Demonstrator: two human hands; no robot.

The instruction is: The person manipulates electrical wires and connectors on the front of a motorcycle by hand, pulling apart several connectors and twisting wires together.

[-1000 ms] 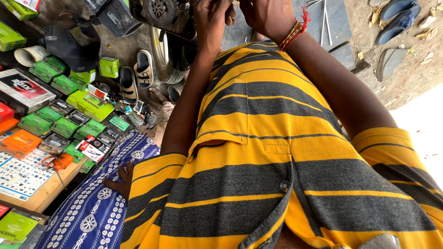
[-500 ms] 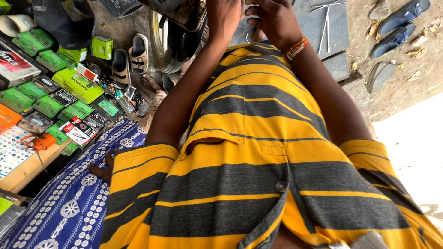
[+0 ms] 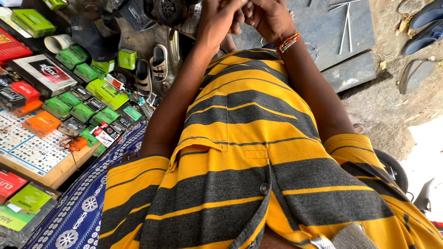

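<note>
Left hand (image 3: pixel 219 18) and right hand (image 3: pixel 267 18) pressed together at top of view, fingers curled; whether they grip anything cannot tell, no item visible between. Beaded bracelet (image 3: pixel 287 44) on right wrist. Nearest: dark engine part (image 3: pixel 168 10), grey metal plate (image 3: pixel 332 32). Green boxes (image 3: pixel 74 99) at left.

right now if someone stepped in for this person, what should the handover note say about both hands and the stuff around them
Left hand: raised at the top of the view, fingers curled, pressed against the right hand; whether it grips anything is hidden.
Right hand: the same, with a beaded bracelet at the wrist.
Near the hands: a dark machine part and a grey metal plate with thin rods on it.
To the left: green boxes and sandals on the ground.
Done or left: not visible.
</note>
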